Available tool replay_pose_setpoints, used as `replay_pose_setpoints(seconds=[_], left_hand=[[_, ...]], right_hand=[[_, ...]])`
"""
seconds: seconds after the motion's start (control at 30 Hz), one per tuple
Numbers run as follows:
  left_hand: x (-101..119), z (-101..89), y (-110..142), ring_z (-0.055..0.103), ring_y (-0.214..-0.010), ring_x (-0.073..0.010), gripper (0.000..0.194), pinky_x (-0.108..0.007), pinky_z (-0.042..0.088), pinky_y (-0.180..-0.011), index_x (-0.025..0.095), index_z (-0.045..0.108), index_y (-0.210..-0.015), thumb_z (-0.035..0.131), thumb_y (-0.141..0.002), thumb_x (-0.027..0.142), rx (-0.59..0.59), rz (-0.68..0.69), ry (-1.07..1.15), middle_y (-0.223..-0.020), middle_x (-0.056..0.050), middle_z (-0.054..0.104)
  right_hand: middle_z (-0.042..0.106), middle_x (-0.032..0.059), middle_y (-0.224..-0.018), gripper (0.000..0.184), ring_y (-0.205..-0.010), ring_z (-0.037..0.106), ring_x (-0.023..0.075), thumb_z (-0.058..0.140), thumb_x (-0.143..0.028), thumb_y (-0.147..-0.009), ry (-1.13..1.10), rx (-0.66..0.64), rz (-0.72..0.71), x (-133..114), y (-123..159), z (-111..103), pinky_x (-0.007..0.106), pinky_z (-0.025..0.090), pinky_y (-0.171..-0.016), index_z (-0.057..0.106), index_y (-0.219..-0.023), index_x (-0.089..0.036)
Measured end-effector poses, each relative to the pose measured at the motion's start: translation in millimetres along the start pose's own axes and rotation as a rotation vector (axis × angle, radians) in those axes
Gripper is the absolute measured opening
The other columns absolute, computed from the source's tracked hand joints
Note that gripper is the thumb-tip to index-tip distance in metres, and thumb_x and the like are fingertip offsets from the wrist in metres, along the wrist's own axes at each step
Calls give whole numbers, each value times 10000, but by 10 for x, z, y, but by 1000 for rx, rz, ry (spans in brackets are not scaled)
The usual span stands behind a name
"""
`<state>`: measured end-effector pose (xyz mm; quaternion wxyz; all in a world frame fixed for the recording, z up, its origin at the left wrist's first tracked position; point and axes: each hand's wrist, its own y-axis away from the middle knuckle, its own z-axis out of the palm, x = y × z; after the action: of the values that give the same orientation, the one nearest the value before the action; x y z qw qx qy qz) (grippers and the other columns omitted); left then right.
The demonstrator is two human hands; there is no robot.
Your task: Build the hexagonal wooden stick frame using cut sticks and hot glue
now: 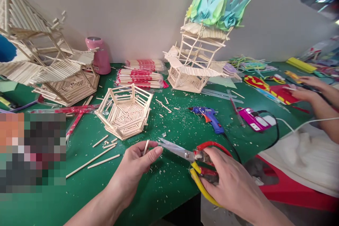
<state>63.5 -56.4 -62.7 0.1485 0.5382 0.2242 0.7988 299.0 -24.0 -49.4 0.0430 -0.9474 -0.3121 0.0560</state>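
Note:
My left hand (pixel 141 162) pinches a short wooden stick (pixel 146 147) between thumb and fingers, its end pointing up. In my right hand (pixel 225 180) is a pair of scissors (pixel 182 152) with red and yellow handles. Their blades look nearly closed, and the tips lie just beside my left thumb. Beyond my left hand stands a low six-sided frame (pixel 124 113) of wooden sticks with a patterned floor. Loose stick pieces (pixel 103 161) lie on the green table (pixel 148 204) to the left of my hands.
A blue glue gun (pixel 209 116) lies beyond the scissors, near a purple power strip (pixel 255 119). Stick pavilions (pixel 66 74) (pixel 196 67) stand at the back, with packs of sticks (pixel 140 77) between. Another person's hands (pixel 307 90) work at right. A red stool (pixel 291 194) adjoins the table.

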Motion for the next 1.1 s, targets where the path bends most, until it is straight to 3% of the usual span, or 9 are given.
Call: replay_pose_setpoints(seconds=[0.13,0.47,0.8,1.1], left_hand=[[4,87,-88,204,-466,-55,322,-237,139,-462,153,623,-670,737,-609,448,-50,12,13,-496,83,331],[4,48,-83,187,-480,-66,361,-239,138,-474,159,557,-538,732,-567,473,59,27,-90,-449,92,287],[-29,32,-98,209,-479,-67,374,-229,159,-471,150,574,-554,716,-575,496,93,56,-141,-448,88,312],[-49,9,-148,236,-443,-57,396,-214,192,-456,169,479,-553,696,-615,495,155,100,-54,-405,97,329]], right_hand=[[627,104,-847,335,-721,644,239,522,-343,-773,1,16,-26,-30,45,-18,347,538,-584,449,-1037,-149],[620,112,-846,352,-740,637,249,530,-361,-777,34,33,-44,-14,103,-20,369,530,-596,467,-1036,-130],[636,127,-910,411,-788,641,263,552,-402,-768,106,-15,-49,68,192,-30,385,542,-642,466,-1075,-143],[652,114,-886,399,-754,657,260,574,-368,-738,112,-15,-44,145,263,-38,372,548,-599,470,-1056,-151]])
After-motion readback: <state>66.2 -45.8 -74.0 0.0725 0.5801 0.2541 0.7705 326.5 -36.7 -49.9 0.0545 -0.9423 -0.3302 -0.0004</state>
